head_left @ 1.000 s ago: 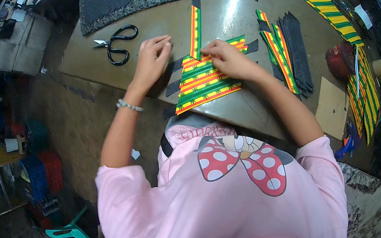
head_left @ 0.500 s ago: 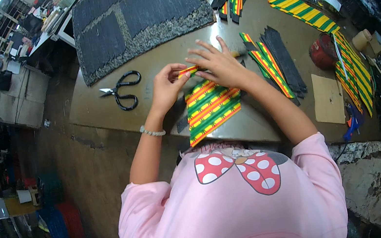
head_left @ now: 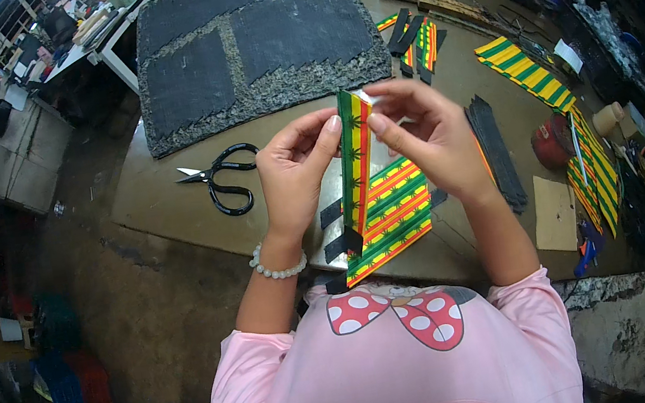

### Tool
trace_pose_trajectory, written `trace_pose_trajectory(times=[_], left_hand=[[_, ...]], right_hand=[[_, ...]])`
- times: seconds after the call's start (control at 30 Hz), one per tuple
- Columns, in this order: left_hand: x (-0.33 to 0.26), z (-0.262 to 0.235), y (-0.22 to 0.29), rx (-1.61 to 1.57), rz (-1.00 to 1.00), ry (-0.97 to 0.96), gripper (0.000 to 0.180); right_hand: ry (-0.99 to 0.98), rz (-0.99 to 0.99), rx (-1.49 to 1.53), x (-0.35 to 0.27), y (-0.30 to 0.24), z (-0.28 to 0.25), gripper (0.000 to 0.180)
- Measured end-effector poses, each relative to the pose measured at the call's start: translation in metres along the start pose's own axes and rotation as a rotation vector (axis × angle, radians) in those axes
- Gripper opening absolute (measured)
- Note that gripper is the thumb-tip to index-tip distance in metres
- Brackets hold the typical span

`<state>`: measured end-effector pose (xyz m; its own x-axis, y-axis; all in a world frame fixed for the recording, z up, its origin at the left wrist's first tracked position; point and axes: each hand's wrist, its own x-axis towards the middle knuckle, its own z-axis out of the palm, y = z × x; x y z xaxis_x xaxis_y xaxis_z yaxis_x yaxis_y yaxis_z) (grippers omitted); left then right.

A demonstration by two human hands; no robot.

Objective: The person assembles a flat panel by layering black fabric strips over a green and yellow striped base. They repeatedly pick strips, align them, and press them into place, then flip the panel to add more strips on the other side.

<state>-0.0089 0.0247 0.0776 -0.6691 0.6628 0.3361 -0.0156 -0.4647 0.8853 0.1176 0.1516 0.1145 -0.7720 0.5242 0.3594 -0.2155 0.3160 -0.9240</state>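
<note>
A green, yellow and red striped strip with dark leaf prints is held up over the table between my two hands. My left hand, a beaded bracelet on its wrist, pinches the strip's left edge near the top. Opposite it, the thumb and fingers of my right hand close on the upper right edge. Behind and below lies a slanted sheet of the same striped pattern, partly covered by the strip. Small black tabs show along the left side of the strip and sheet.
Black-handled scissors lie left of my left hand. A large speckled board with black pieces fills the table's back. To the right are long black strips, brown cardboard, a dark red container and striped sheets.
The striped strip has come up off the table and now stands lengthwise toward me. My right hand has gone from spread fingers over it to pinching its edge. The view has shifted slightly.
</note>
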Motion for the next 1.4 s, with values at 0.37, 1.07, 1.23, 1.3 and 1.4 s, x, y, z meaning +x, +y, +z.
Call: trace_pose_trajectory(times=[0.37,1.07,1.23,1.3,1.4], left_hand=[[-0.012,0.028,0.009,0.201,0.093,-0.043,0.02],[-0.005,0.05,0.011,0.363,0.186,-0.084,0.02],[-0.003,0.051,0.009,0.406,0.179,-0.06,0.02],[-0.002,0.049,0.009,0.435,0.164,-0.056,0.019],[0.002,0.045,0.007,0.42,0.139,-0.063,0.019]], right_hand=[[0.104,-0.529,-0.525,-0.006,-0.009,-0.015,0.028],[0.145,-0.569,-0.562,-0.01,-0.01,-0.041,0.034],[0.096,-0.822,-0.799,-0.007,-0.001,-0.043,0.033],[0.06,-0.841,-0.84,-0.014,0.005,-0.04,0.031],[0.015,-0.86,-0.841,-0.029,0.013,-0.031,0.03]])
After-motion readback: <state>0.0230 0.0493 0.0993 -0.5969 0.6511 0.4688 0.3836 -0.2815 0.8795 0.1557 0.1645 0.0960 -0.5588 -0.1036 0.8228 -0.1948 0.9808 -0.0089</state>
